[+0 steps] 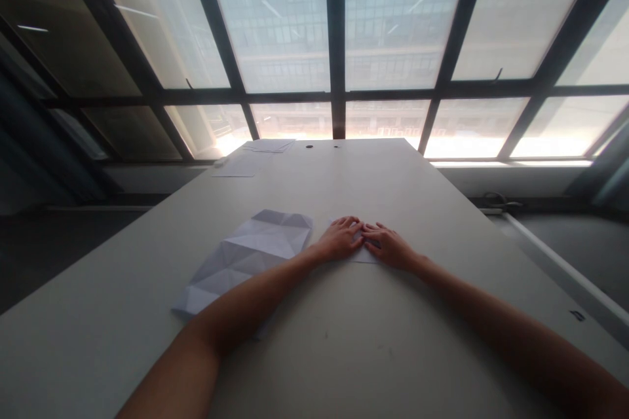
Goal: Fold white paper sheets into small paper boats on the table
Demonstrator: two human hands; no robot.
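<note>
A small folded piece of white paper (pixel 364 255) lies on the table, mostly hidden under my hands. My left hand (pixel 341 238) rests palm down on its left side, fingers stretched forward and slightly bent. From the right, my right hand (pixel 389 246) lies on the same paper with its fingers apart and pointing left. The fingertips of both hands meet over the middle of the paper. A larger creased sheet of white paper (pixel 265 236) lies to the left, partly behind my left forearm.
The long white table (pixel 373 177) reaches to the windows. Several flat white sheets (pixel 238 165) lie at its far left. Two small round dark spots sit near the far edge. A small dark mark (pixel 577 315) is near the right edge. A cable (pixel 498 200) lies beyond that side.
</note>
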